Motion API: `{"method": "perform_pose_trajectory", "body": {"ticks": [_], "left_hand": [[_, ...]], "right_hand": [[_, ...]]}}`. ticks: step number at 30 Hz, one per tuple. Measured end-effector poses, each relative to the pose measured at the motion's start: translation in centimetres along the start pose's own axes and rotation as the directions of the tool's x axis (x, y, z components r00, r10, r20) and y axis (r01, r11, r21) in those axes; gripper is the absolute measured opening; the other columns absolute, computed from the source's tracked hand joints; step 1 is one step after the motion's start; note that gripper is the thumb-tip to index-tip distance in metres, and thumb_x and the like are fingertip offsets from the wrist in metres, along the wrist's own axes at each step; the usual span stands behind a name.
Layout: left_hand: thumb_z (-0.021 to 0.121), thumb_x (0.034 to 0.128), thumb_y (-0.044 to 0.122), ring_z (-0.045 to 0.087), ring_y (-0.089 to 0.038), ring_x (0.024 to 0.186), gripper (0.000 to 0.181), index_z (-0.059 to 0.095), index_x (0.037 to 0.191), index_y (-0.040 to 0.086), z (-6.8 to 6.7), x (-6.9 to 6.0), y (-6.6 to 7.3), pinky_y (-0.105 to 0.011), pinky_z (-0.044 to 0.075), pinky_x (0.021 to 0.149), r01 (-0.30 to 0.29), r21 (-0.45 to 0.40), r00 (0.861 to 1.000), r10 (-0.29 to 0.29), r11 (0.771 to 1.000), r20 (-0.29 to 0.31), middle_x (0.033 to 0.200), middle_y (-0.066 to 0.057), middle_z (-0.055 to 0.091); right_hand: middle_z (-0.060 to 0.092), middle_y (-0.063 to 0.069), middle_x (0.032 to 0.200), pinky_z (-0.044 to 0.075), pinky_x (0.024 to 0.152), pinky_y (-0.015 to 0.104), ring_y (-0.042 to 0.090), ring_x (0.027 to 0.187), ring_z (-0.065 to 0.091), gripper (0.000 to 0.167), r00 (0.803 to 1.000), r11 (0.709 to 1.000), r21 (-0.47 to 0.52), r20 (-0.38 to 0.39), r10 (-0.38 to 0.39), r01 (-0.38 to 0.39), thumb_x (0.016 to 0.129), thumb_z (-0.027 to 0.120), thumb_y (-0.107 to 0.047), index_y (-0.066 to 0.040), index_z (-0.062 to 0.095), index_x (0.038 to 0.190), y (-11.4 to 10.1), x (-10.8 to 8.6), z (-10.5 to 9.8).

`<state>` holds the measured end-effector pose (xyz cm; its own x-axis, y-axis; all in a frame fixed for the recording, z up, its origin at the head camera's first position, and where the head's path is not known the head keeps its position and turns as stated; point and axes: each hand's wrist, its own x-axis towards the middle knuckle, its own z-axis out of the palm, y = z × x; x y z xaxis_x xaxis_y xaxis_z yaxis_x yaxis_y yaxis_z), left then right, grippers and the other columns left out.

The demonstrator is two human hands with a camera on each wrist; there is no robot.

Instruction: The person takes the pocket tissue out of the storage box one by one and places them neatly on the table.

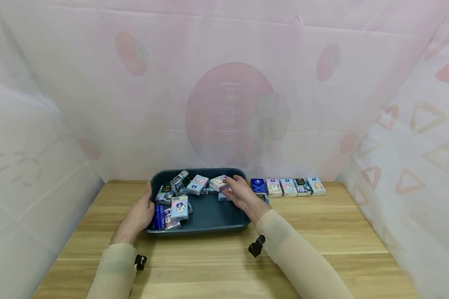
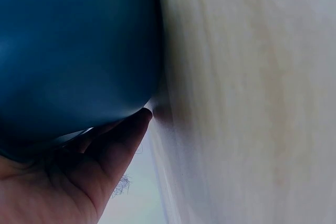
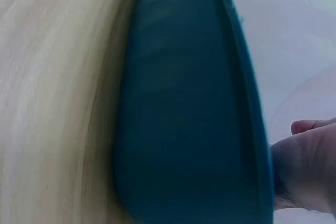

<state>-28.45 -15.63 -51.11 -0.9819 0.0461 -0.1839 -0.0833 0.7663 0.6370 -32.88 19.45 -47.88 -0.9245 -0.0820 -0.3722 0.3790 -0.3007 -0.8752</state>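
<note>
A grip could pass along the surface [image 1: 194, 265] on the tray's near side, between the two sleeves [image 1: 114, 265], or drop into the near right part of the tray [image 1: 217, 215]. Packs [image 1: 179, 207] crowd its left and far parts. The left grip [image 1: 139, 214] blocks the left wall, the right grip [image 1: 243, 194] the far right corner. Right of it, a row [image 1: 289, 187] obstructs the far edge.

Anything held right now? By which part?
Right hand seems to pinch a white pack by its right end. Left hand touches the tray at its left end; whether it grips there can't be told.
</note>
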Motion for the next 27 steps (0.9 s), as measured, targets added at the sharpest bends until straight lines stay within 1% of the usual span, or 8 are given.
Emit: {"method": "perform_pose_trajectory", "body": {"ticks": [2, 6, 8, 13, 16, 21, 24, 27], "left_hand": [[0.028, 0.1246, 0.018, 0.022, -0.063, 0.177, 0.076, -0.017, 0.186, 0.015, 0.0, 0.0, 0.0, -0.08, 0.024, 0.142, 0.006, -0.002, 1.0, -0.006, 1.0, 0.0, 0.192, -0.037, 0.011], [0.028, 0.1239, 0.017, 0.024, -0.063, 0.176, 0.076, -0.013, 0.187, 0.013, 0.2, 0.0, -0.1, -0.08, 0.026, 0.142, 0.005, 0.003, 1.0, -0.005, 1.0, -0.009, 0.191, -0.037, 0.012], [0.028, 0.1236, 0.017, 0.025, -0.062, 0.176, 0.075, -0.011, 0.187, 0.012, 0.3, 0.0, -0.2, -0.08, 0.027, 0.142, 0.0, 0.005, 1.0, 0.0, 1.0, -0.015, 0.191, -0.037, 0.013], [0.028, 0.1234, 0.017, 0.025, -0.062, 0.176, 0.076, -0.011, 0.188, 0.012, 0.3, -0.1, -0.2, -0.08, 0.027, 0.142, -0.004, 0.001, 1.0, 0.004, 1.0, -0.019, 0.191, -0.037, 0.013], [0.029, 0.1234, 0.017, 0.024, -0.062, 0.176, 0.076, -0.012, 0.188, 0.013, 0.2, -0.1, -0.1, -0.08, 0.026, 0.142, -0.006, 0.002, 1.0, 0.006, 1.0, -0.017, 0.192, -0.036, 0.012], [0.028, 0.1242, 0.018, 0.021, -0.061, 0.177, 0.076, -0.015, 0.187, 0.016, 0.2, -0.1, -0.1, -0.079, 0.023, 0.143, -0.003, -0.004, 1.0, 0.003, 1.0, -0.008, 0.193, -0.033, 0.009], [0.027, 0.1245, 0.018, 0.019, -0.061, 0.178, 0.076, -0.017, 0.186, 0.017, 0.2, -0.1, -0.2, -0.079, 0.022, 0.144, -0.003, -0.012, 1.0, 0.003, 1.0, -0.003, 0.194, -0.032, 0.008], [0.027, 0.1244, 0.019, 0.018, -0.061, 0.178, 0.076, -0.018, 0.186, 0.018, 0.2, 0.0, -0.2, -0.079, 0.02, 0.144, -0.003, -0.017, 1.0, 0.003, 1.0, -0.001, 0.194, -0.032, 0.007]], "right_hand": [[0.021, 0.029, 0.193, 0.043, 0.143, 0.052, 0.048, 0.176, 0.039, 0.082, 1.0, 1.0, 0.021, -0.002, 0.006, -0.006, 0.12, 0.057, -0.006, -0.003, 0.012, 0.188, 0.0, 0.1, 0.4], [0.031, 0.03, 0.188, 0.045, 0.142, 0.051, 0.043, 0.172, 0.045, 0.075, 1.0, 0.999, 0.04, -0.013, 0.02, -0.019, 0.119, 0.059, -0.006, -0.003, 0.024, 0.186, 0.0, 0.3, 0.9], [0.033, 0.03, 0.187, 0.045, 0.142, 0.052, 0.043, 0.171, 0.047, 0.073, 1.0, 0.999, 0.031, -0.015, 0.027, -0.026, 0.119, 0.059, -0.006, -0.003, 0.029, 0.185, 0.1, 0.4, 1.0], [0.034, 0.031, 0.187, 0.045, 0.142, 0.055, 0.048, 0.168, 0.049, 0.064, 0.999, 0.998, -0.051, 0.003, 0.047, -0.047, 0.12, 0.06, -0.009, -0.003, 0.038, 0.181, 0.1, 0.6, 1.3], [0.034, 0.031, 0.187, 0.044, 0.142, 0.059, 0.051, 0.169, 0.048, 0.064, 0.996, 0.994, -0.075, 0.036, 0.077, -0.074, 0.122, 0.059, -0.013, -0.005, 0.038, 0.182, -0.1, 0.6, 1.5], [0.028, 0.03, 0.19, 0.036, 0.144, 0.065, 0.054, 0.174, 0.038, 0.069, 0.985, 0.99, -0.059, 0.106, 0.134, -0.128, 0.122, 0.059, -0.014, -0.009, 0.032, 0.186, -0.3, 1.1, 1.9], [0.029, 0.029, 0.19, 0.034, 0.145, 0.065, 0.053, 0.175, 0.037, 0.07, 0.979, 0.988, -0.059, 0.136, 0.152, -0.146, 0.122, 0.06, -0.013, -0.007, 0.031, 0.186, -0.1, 1.4, 2.3], [0.033, 0.029, 0.189, 0.036, 0.145, 0.063, 0.048, 0.173, 0.041, 0.066, 0.98, 0.989, -0.057, 0.139, 0.144, -0.138, 0.123, 0.058, -0.013, -0.004, 0.034, 0.184, 0.1, 1.6, 2.5]]}}
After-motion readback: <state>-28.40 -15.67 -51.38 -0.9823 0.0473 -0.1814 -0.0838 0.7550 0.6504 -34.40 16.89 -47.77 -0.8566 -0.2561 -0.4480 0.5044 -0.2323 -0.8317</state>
